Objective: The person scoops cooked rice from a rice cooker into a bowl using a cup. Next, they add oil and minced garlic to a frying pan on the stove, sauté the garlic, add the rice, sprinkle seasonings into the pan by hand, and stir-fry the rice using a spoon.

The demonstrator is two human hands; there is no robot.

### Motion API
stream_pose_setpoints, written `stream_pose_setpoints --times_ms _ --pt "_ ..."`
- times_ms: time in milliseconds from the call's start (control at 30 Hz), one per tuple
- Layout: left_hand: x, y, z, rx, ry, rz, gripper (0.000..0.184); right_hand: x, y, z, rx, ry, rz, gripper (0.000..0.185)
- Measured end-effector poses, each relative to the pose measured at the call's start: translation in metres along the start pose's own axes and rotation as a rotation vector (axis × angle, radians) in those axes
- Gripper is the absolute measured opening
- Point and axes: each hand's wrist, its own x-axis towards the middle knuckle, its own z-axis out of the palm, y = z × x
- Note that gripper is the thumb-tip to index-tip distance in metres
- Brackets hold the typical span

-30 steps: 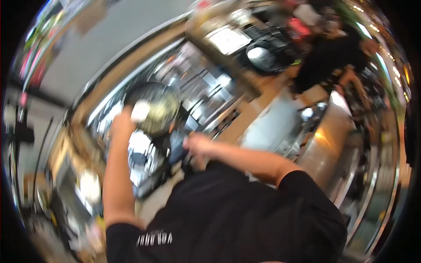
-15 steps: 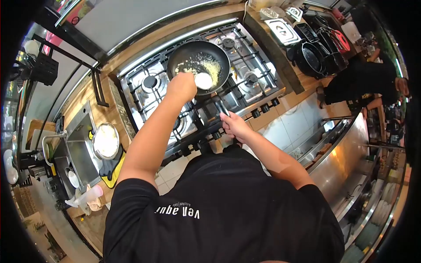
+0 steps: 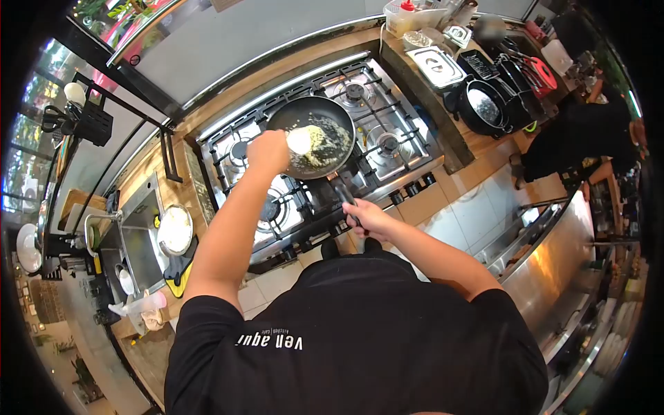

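A dark frying pan [image 3: 339, 129] sits over the stove, with pale yellow chopped bits [image 3: 328, 146] spread across its base. My left hand [image 3: 268, 152] is closed at the pan's left side, on a white round-headed utensil [image 3: 299, 140] that touches or hovers just over the bits; glare and my fingers hide its exact kind. Fingers of my right hand [image 3: 366, 218] wrap around the pan's black handle [image 3: 344, 191], which points toward my body.
The gas stove [image 3: 380, 166] has several burners and front knobs. To the left are a sink [image 3: 138, 235] and a metal bowl of white contents [image 3: 175, 229]. A black pot [image 3: 484, 107] and metal lid [image 3: 436, 66] stand at right. Another person [image 3: 581, 138] is at far right.
The white utensil has moved left within the pan, along with my left hand, and the bits have shifted. My right hand stays on the handle. The whole view has tilted slightly.
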Motion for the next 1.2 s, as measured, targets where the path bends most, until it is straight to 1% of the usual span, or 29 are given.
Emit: stream_pose_setpoints --times_ms 67,100,167,200,300,333,367,400,433,467,500,533,567,600,633,667,700,733,767,833,867,900,933,967,1000,1033,1100,1133,1200 --pt "-0.009 -0.028 0.004 -0.081 0.095 0.0 0.024 -0.006 0.012 -0.004 0.074 -0.06 0.013 0.022" --pt "-0.018 -0.031 -0.001 -0.145 0.135 -0.05 0.02 -0.006 0.012 -0.007 0.1 -0.073 0.005 0.022" --pt "-0.039 -0.03 0.0 -0.188 0.341 -0.012 0.016 0.003 0.008 -0.016 0.079 -0.112 0.004 0.021" --pt "-0.047 -0.025 0.004 -0.267 0.376 -0.026 0.013 0.009 0.008 -0.02 0.091 -0.13 -0.011 0.022" --pt "-0.065 -0.01 0.044 -0.268 0.4 -0.081 0.015 0.01 -0.001 -0.026 0.15 -0.154 -0.01 0.023" --pt "-0.076 -0.011 0.064 -0.223 0.337 -0.094 0.017 0.006 0.0 -0.026 0.241 -0.156 -0.014 0.026" --pt "-0.082 -0.019 0.084 -0.186 0.288 -0.083 0.019 0.017 0.009 -0.037 0.142 -0.207 0.04 0.035" --pt "-0.089 -0.026 0.105 -0.267 0.388 -0.073 0.025 0.006 0.011 -0.033 0.19 -0.125 -0.034 0.045" --pt "-0.102 0.002 0.065 -0.495 0.213 -0.289 0.025 0.02 0.03 -0.039 0.051 -0.018 -0.113 0.052" --pt "-0.101 -0.017 0.089 -0.447 0.442 -0.096 0.022 0.07 0.081 -0.056 -0.201 0.116 -0.506 0.053" --pt "-0.098 -0.033 0.106 -0.476 0.552 -0.016 0.017 0.021 0.059 -0.051 -0.448 0.355 -0.617 0.053" --pt "-0.099 -0.032 0.097 -0.599 0.489 -0.076 0.018 -0.006 0.047 -0.046 -0.548 0.514 -0.773 0.049" --pt "-0.098 -0.037 0.102 -0.815 0.494 -0.097 0.017 -0.033 0.031 -0.039 -0.728 0.612 -0.856 0.045" --pt "-0.093 -0.053 0.122 -0.839 0.582 -0.049 0.015 -0.049 0.02 -0.03 -0.772 0.618 -0.996 0.044" --pt "-0.08 -0.063 0.135 -0.863 0.67 -0.016 0.013 -0.069 0.003 -0.015 -0.826 0.539 -1.026 0.041" --pt "-0.075 -0.06 0.121 -1.228 0.512 -0.156 0.013 -0.056 0.001 -0.007 -0.827 0.386 -1.132 0.037" --pt "-0.08 -0.062 0.105 -1.573 0.312 -0.308 0.013 -0.065 -0.01 0.013 -0.86 0.208 -1.0 0.033" --pt "-0.073 -0.073 0.109 -1.64 0.32 -0.307 0.017 -0.058 -0.012 0.032 -0.935 0.093 -0.945 0.03" --pt "-0.076 -0.071 0.094 -1.628 0.413 -0.332 0.015 -0.047 -0.011 0.05 -0.928 -0.007 -0.842 0.026" --pt "-0.094 -0.087 0.062 -1.742 0.337 -0.188 0.014 -0.013 -0.005 0.087 -1.06 -0.132 -0.76 0.029" --pt "-0.111 -0.086 0.033 -1.845 0.362 -0.197 0.019 -0.004 -0.005 0.105 -1.087 -0.13 -0.7 0.032" --pt "-0.137 -0.089 0.012 -1.89 0.451 -0.281 0.023 0.014 0.0 0.13 -1.11 -0.177 -0.628 0.035" --pt "-0.155 -0.124 0.014 -1.768 0.393 -0.173 0.021 0.024 0.003 0.157 -1.092 -0.223 -0.508 0.039" --pt "-0.178 -0.152 0.019 -1.836 0.467 -0.242 0.018 0.044 0.011 0.177 -1.046 -0.258 -0.481 0.035" --pt "-0.198 -0.188 0.028 -1.769 0.541 -0.167 0.015 0.053 0.008 0.2 -0.973 -0.327 -0.441 0.036" --pt "-0.223 -0.217 0.03 -1.621 0.638 -0.177 0.015 0.083 0.024 0.212 -0.94 -0.328 -0.495 0.039" --pt "-0.28 -0.271 0.037 -1.627 0.67 -0.355 0.016 0.104 0.021 0.259 -0.685 -0.34 -0.233 0.042" --pt "-0.298 -0.289 0.041 -1.633 0.706 -0.368 0.02 0.118 0.018 0.266 -0.474 -0.325 -0.161 0.044" --pt "-0.341 -0.336 0.064 -1.678 0.778 -0.48 0.017 0.133 0.016 0.313 -0.341 -0.228 -0.068 0.045"
